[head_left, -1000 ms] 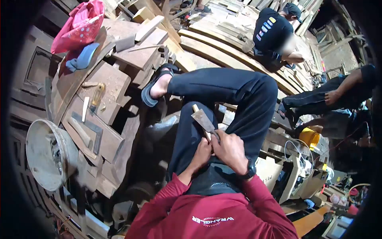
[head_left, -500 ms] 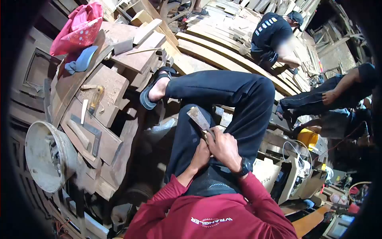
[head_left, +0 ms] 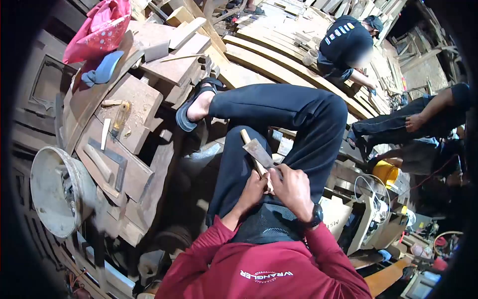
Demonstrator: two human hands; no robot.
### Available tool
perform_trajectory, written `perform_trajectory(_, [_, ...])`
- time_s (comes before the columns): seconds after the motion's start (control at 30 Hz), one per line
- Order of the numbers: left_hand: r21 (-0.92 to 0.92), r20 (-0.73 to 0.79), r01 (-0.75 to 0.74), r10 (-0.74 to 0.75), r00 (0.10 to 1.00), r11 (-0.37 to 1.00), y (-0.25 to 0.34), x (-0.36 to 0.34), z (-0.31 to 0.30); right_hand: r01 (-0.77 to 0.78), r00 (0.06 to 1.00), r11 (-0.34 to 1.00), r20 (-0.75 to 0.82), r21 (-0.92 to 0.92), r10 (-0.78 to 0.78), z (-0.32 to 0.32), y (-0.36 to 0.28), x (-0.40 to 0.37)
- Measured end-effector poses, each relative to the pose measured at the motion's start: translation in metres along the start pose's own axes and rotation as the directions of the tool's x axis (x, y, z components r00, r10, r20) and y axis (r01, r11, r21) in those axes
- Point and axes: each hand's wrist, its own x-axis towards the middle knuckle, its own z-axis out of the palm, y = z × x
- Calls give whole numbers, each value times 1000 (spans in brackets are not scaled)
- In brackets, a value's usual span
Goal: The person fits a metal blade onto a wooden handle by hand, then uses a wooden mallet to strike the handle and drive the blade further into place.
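**Blade held over the lap: slip risk**

The left hand (head_left: 253, 192) was closed around the lower end of the wooden stick (head_left: 246, 135). The right hand (head_left: 295, 190) looked clenched on the base of the flat metal blade (head_left: 258, 151). The hands were pressed together. The blade lay against the stick just above the knuckles and pointed away from them. I couldn't tell from my feed which edge was sharp.

Risks as I judged them:
- Everything sat directly over the thigh (head_left: 234, 164) with nothing in between. A slip forward off the stick would have put steel into the trouser leg.
- The left thumb sat right beside the blade's lower corner, so a backward slide would have caught it.
- The stick was thin and unsupported past the hands, so under pressure it could have twisted or snapped and thrown the blade sideways.
- The sandalled foot (head_left: 191, 112) was well beyond the hands and off the blade's line, so low concern.
- The co-worker (head_left: 346, 42) was well apart and not in reach.
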Motion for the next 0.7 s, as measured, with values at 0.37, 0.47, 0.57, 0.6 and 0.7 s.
perform_trajectory(0.37, [-64, 28, -9, 10, 1000, 998, 9, 0, 4, -3, 1000, 999, 18, -37, 3, -1, 1, 4])
perform_trajectory(0.47, [-52, 55, -27, 30, 998, 998, 8, 1, 3, 17, 1000, 1000, -2, -15, -17, 11, 6, 9])
perform_trajectory(0.57, [-28, 31, -49, 50, 998, 998, 2, 4, 3, 16, 1000, 1000, 2, -8, -16, 7, -1, 13])
perform_trajectory(0.6, [-24, 33, -52, 53, 998, 998, 2, 6, 1, 23, 1000, 1000, -2, -14, -23, 6, -3, 13])
perform_trajectory(0.7, [-33, 54, 17, -15, 998, 999, 17, -2, 3, 23, 1000, 999, 15, -27, -23, 1, 3, 5])
